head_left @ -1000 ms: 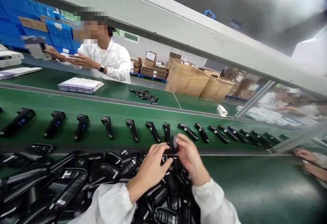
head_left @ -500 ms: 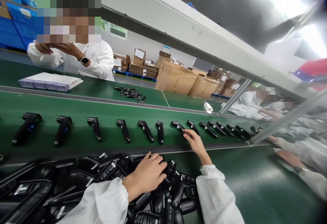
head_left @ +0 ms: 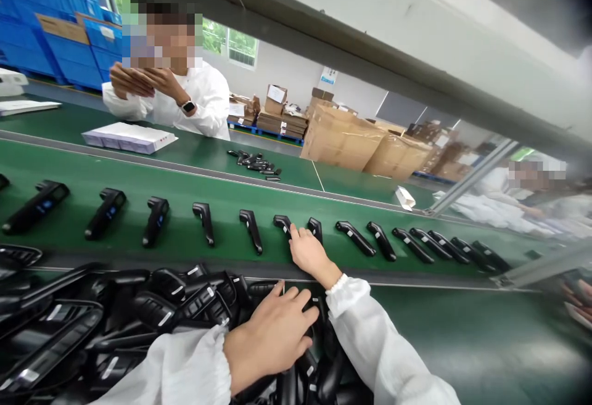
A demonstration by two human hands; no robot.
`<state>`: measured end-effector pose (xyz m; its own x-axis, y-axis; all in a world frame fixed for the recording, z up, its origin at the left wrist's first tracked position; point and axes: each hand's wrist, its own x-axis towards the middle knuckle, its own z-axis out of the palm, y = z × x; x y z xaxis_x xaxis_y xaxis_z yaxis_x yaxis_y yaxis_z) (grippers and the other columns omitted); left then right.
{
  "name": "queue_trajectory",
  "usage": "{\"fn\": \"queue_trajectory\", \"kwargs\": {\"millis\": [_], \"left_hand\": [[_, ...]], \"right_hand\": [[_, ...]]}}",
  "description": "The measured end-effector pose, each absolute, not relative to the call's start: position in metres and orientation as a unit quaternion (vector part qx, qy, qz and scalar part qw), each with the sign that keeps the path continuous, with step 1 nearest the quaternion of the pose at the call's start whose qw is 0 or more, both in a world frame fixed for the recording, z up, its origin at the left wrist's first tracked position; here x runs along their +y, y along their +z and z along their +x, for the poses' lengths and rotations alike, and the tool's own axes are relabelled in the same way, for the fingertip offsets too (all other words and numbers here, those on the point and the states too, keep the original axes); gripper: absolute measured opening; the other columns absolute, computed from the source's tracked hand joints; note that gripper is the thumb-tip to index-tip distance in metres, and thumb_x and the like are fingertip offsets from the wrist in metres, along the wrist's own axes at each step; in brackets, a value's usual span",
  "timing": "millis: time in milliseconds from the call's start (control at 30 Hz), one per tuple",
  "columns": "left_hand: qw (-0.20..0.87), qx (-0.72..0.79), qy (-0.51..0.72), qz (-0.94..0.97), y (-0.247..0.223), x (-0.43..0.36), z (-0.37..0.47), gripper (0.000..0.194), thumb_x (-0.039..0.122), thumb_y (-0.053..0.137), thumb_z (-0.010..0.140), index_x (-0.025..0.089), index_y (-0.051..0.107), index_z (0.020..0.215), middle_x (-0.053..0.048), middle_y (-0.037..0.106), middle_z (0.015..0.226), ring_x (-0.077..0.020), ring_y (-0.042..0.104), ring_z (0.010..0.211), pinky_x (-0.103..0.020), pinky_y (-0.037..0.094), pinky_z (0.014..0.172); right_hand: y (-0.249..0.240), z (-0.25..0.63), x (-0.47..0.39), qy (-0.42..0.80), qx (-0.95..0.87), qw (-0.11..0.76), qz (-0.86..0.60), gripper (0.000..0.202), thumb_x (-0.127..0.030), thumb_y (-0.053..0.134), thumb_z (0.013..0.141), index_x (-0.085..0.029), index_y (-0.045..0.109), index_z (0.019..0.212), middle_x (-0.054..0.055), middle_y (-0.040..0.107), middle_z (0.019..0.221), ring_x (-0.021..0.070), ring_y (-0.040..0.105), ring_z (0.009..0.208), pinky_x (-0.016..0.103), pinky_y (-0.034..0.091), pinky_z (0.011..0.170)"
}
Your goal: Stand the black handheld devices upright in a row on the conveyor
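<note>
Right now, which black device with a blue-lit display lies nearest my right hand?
The rightmost blue-lit device on the green belt. The other two showing blue lie farther left, away from your right hand.

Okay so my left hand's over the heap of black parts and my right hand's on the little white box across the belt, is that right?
Not quite: the head view shows your right hand at the row of black devices on the green belt. Your left hand is over the heap of black parts.
</note>
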<state>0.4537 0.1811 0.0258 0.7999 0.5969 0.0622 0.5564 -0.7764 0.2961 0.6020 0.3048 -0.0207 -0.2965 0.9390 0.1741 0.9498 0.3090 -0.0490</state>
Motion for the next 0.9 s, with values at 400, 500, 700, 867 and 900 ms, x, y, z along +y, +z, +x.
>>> {"fn": "queue_trajectory", "kwargs": {"millis": [400, 500, 700, 867, 900], "left_hand": [[0.15, 0.278, 0.026, 0.948, 0.032, 0.188, 0.463, 0.033, 0.035, 0.068, 0.084, 0.016, 0.066, 0.11, -0.014, 0.061, 0.129, -0.0323, 0.053, 0.122, -0.058, 0.029, 0.114], [0.168, 0.265, 0.027, 0.949, 0.037, 0.189, 0.464, 0.044, 0.033, 0.073, 0.079, 0.018, 0.061, 0.119, -0.012, 0.06, 0.131, -0.0316, 0.052, 0.124, -0.058, 0.027, 0.115], [0.141, 0.239, 0.029, 0.96, 0.027, 0.191, 0.47, 0.026, 0.027, 0.068, 0.083, 0.021, 0.064, 0.107, -0.008, 0.068, 0.111, -0.029, 0.06, 0.109, -0.055, 0.034, 0.11], [0.118, 0.214, 0.051, 0.968, 0.022, 0.193, 0.473, 0.016, 0.019, 0.052, 0.085, 0.016, 0.066, 0.094, -0.01, 0.069, 0.1, -0.0277, 0.063, 0.096, -0.044, 0.045, 0.097], [0.133, 0.225, 0.062, 0.963, 0.024, 0.194, 0.473, 0.017, 0.017, 0.05, 0.085, 0.016, 0.065, 0.091, -0.009, 0.069, 0.096, -0.0259, 0.064, 0.093, -0.041, 0.046, 0.096]], "right_hand": [[0.008, 0.779, 0.29, -0.166, -0.65, 0.105, -0.734, 0.054, -0.043, 0.031, 0.101, -0.015, 0.04, 0.147, 0.019, 0.061, 0.118, 0.031, 0.054, 0.111, 0.041, 0.042, 0.095], [-0.004, 0.832, 0.289, -0.125, -0.666, -0.024, -0.735, 0.056, -0.046, 0.033, 0.101, -0.022, 0.031, 0.151, 0.015, 0.064, 0.114, 0.0292, 0.058, 0.108, 0.036, 0.045, 0.088], [-0.034, 0.828, 0.305, -0.158, -0.654, -0.069, -0.737, 0.058, -0.045, 0.026, 0.102, -0.013, 0.03, 0.15, 0.019, 0.07, 0.096, 0.0298, 0.068, 0.087, 0.037, 0.048, 0.077], [-0.035, 0.817, 0.318, -0.145, -0.608, -0.063, -0.778, 0.06, -0.044, 0.021, 0.102, -0.009, 0.025, 0.15, 0.022, 0.07, 0.094, 0.035, 0.069, 0.087, 0.044, 0.048, 0.076], [-0.033, 0.818, 0.32, -0.132, -0.613, -0.067, -0.776, 0.061, -0.045, 0.022, 0.101, -0.007, 0.023, 0.15, 0.022, 0.07, 0.095, 0.0353, 0.069, 0.088, 0.044, 0.048, 0.077]]}}
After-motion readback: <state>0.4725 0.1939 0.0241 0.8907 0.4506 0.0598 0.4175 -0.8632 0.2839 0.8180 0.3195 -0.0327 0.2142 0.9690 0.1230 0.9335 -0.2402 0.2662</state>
